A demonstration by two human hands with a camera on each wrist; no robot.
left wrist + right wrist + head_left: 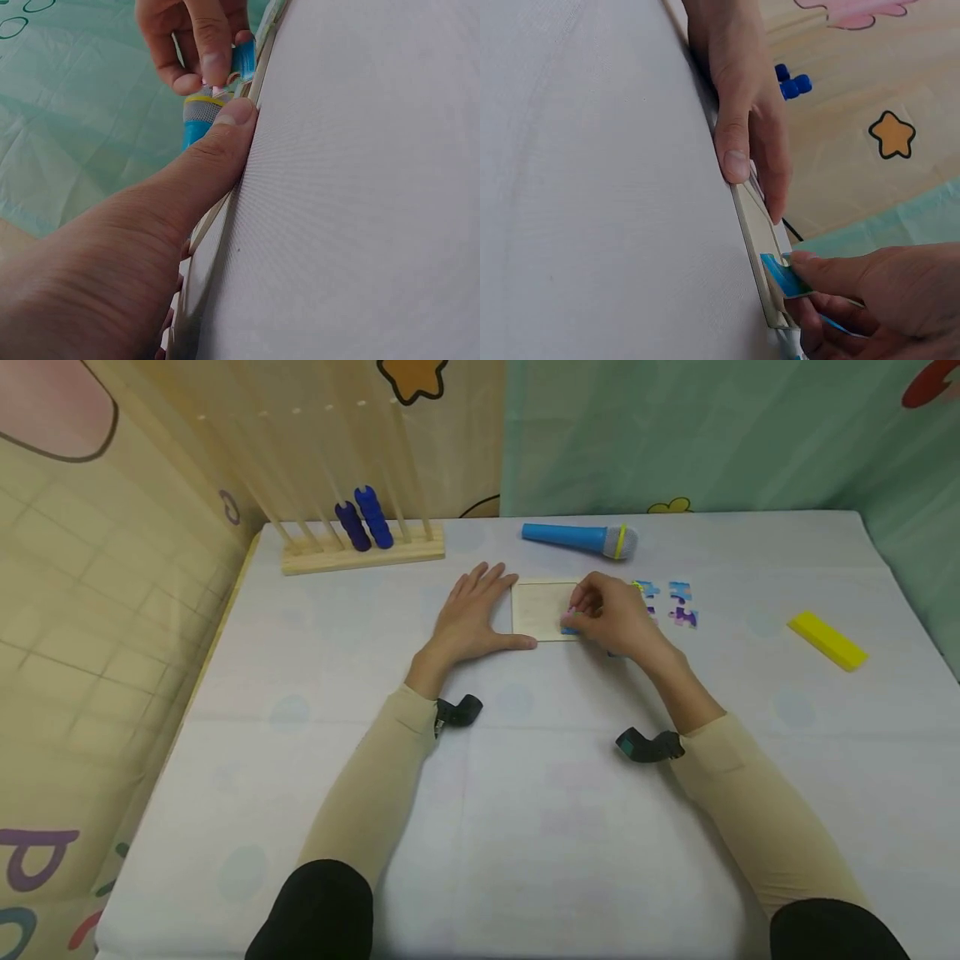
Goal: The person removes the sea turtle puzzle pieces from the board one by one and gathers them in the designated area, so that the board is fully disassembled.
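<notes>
A shallow pale wooden puzzle tray [538, 607] lies on the table in front of me. My left hand [467, 620] rests at its left side, fingers spread and straight, with the thumb along the near edge. Over the tray's right part, my right hand [621, 617] pinches a blue jigsaw piece [781, 277] between thumb and fingers. That piece is tilted above the tray in the right wrist view; its far side is hidden by the fingers. Several loose jigsaw pieces [683, 617] lie right of the tray, some partly covered by the right hand.
Behind the tray lies a blue toy microphone [570, 536]. A wooden peg stand [360, 558] with dark blue beads stands at the back left. A yellow block [827, 641] lies to the right. Printed curtains [675, 435] hang behind the white-covered table [525, 827].
</notes>
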